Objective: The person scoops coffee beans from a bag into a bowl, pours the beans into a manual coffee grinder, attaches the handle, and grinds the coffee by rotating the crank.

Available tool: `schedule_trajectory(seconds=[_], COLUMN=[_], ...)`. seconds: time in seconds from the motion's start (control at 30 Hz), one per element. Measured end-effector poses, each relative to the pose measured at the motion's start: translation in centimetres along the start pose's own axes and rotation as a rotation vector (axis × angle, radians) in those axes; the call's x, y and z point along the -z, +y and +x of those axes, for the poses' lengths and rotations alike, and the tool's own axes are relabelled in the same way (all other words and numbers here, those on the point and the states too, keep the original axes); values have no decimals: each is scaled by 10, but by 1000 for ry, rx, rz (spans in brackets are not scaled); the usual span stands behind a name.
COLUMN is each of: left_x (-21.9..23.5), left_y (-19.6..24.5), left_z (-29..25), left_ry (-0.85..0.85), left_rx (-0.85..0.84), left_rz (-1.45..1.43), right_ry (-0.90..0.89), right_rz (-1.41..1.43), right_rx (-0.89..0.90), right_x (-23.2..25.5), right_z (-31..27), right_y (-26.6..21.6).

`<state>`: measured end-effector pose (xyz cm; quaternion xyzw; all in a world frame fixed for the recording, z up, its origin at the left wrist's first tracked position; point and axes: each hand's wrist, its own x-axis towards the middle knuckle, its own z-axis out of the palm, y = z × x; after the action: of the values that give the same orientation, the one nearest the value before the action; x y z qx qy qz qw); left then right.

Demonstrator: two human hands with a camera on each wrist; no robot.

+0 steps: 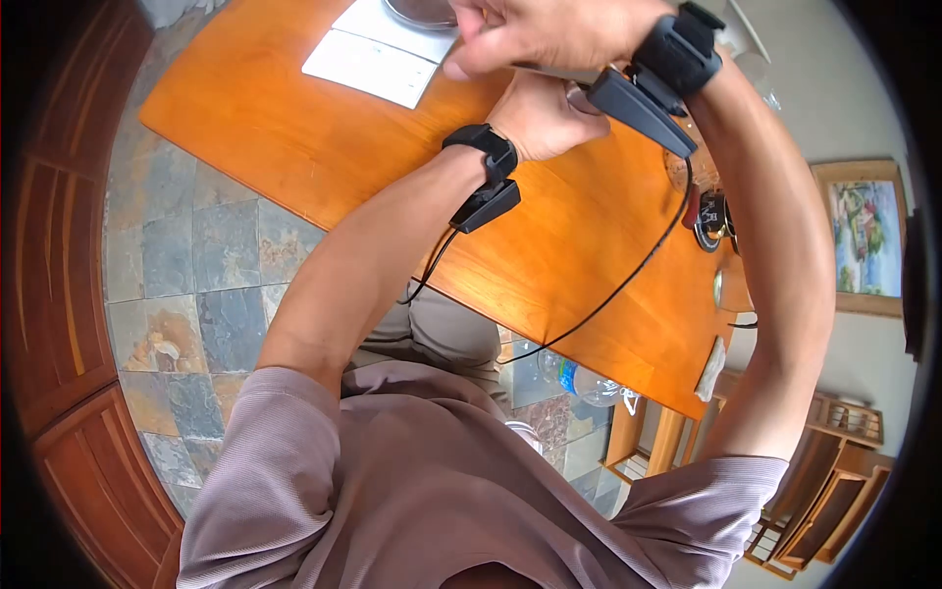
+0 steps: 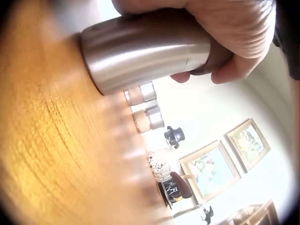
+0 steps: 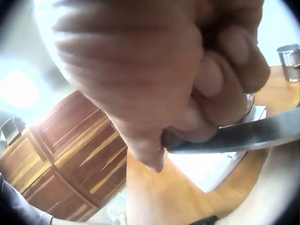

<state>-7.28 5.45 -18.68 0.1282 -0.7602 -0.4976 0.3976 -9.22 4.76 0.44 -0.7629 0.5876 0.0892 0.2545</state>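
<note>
My left hand (image 1: 545,118) (image 2: 234,28) has its fingers curled round a brushed metal cylinder (image 2: 145,51). In the left wrist view the cylinder's base is at the wooden tabletop (image 2: 51,140); whether they touch I cannot tell. Just beyond that hand in the head view, my right hand (image 1: 559,34) (image 3: 136,65) crosses over from the right. Its curled fingers grip the end of a flat metal bar (image 3: 253,135), clearest in the right wrist view. The bar's far end is out of that view.
A white flat object (image 1: 368,69) (image 3: 206,171) lies on the table, with a round dish (image 1: 422,10) on it. A metal mug (image 3: 290,63) stands at the back in the right wrist view. Jars (image 2: 149,117) and a speckled round object (image 2: 163,164) stand farther along the table.
</note>
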Motion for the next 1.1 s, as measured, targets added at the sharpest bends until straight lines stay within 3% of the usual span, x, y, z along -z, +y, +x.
schedule_trajectory(seconds=[0.1,0.23,0.33,0.4,0.47,0.53,0.67,0.73,0.77,0.8,0.83,0.97,1.07,1.1], left_x=[2,3,1,2,5,4,1,1,1,0,0,-4,-12,-15], left_y=[10,11,8,9,13,15,13,12,13,13,12,11,4,2], left_z=[-3,-1,-1,-3,-3,-2,-3,-5,-5,-5,-3,4,8,8], left_ry=[61,56,89,66,56,38,60,70,77,86,88,158,204,220], left_rx=[36,52,24,39,41,47,27,18,13,7,7,17,-1,2], left_rz=[-169,-109,-162,-211,-222,-242,-220,-215,-221,-230,-239,-191,-179,-173], right_ry=[101,230,336,394,471,578,713,716,827,744,827,1066,1093,1100], right_rz=[-16,62,-40,76,121,350,404,476,320,224,118,289,-14,-241], right_rx=[-47,17,-134,-293,-203,-52,-101,-341,-330,-306,-225,-474,-466,-303], right_x=[6,11,14,10,3,-13,-32,-37,-52,-54,-69,-139,-167,-173], right_z=[6,10,12,6,4,7,-10,-32,-39,-57,-72,-124,-133,-129], right_y=[15,57,82,92,116,134,128,127,161,162,180,145,63,44])
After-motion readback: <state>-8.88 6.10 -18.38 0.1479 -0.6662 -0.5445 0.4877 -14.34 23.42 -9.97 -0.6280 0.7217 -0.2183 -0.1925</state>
